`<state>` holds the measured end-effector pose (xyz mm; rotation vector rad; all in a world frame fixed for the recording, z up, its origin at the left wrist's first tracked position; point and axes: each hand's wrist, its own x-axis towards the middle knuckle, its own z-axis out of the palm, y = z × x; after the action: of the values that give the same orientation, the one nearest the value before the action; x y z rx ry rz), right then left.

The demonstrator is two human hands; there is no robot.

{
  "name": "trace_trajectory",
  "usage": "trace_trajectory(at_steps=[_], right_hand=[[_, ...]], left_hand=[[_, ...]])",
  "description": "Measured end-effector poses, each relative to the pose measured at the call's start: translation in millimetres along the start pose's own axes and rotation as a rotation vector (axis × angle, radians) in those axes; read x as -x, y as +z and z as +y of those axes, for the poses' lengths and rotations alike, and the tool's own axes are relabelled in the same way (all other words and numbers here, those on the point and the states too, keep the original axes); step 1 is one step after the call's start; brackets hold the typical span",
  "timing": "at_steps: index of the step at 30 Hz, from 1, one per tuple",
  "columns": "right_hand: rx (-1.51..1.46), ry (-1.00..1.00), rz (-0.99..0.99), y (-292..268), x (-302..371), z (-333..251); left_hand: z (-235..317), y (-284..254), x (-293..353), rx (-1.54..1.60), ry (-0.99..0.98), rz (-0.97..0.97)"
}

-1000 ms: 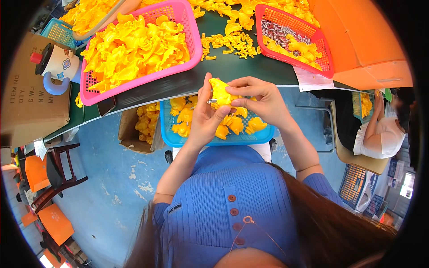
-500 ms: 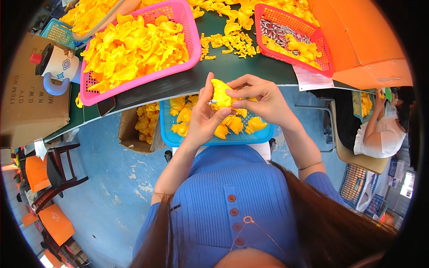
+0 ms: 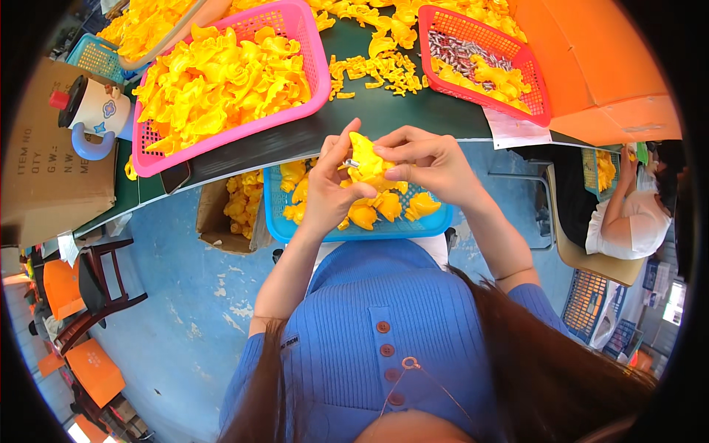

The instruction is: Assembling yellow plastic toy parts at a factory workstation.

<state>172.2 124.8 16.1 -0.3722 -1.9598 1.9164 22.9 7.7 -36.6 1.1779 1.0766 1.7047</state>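
Note:
Above the blue basket (image 3: 277, 227) in my lap, both hands are at one yellow moulded plastic part (image 3: 365, 156) with a pointed top. A small silver metal cylinder (image 3: 351, 163) sticks out of its left side. My right hand (image 3: 439, 168) pinches the part's right side between thumb and fingers. My left hand (image 3: 325, 188) curls round the left side, its index finger raised by the point and its thumb below the cylinder; its other fingers are partly hidden. Several similar yellow parts (image 3: 422, 206) lie in the basket.
On the dark green table, a pink basket (image 3: 319, 70) holds yellow pieces. A red basket (image 3: 543, 111) holds metal cylinders and yellow pieces. Small yellow bits (image 3: 384, 71) lie between them. Left are a mug (image 3: 96, 107) and carton (image 3: 55, 159); right, an orange box (image 3: 591, 66) and a seated person (image 3: 628, 221).
My left hand has shifted slightly left, its thumb moving down off the yellow plastic part's front. The part has turned a little, and the silver cylinder now sits slightly higher.

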Motion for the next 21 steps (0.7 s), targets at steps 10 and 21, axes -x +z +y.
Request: trace_trajectory(at_steps=[10, 21], right_hand=[[0.009, -0.090, 0.062, 18.2, 3.9, 5.1], [0.095, -0.041, 0.015, 15.8, 2.4, -13.6]], left_hand=[[4.0, 20.2, -1.0, 0.054, -0.069, 0.119], [14.1, 17.9, -6.0, 0.200, -0.101, 0.063]])
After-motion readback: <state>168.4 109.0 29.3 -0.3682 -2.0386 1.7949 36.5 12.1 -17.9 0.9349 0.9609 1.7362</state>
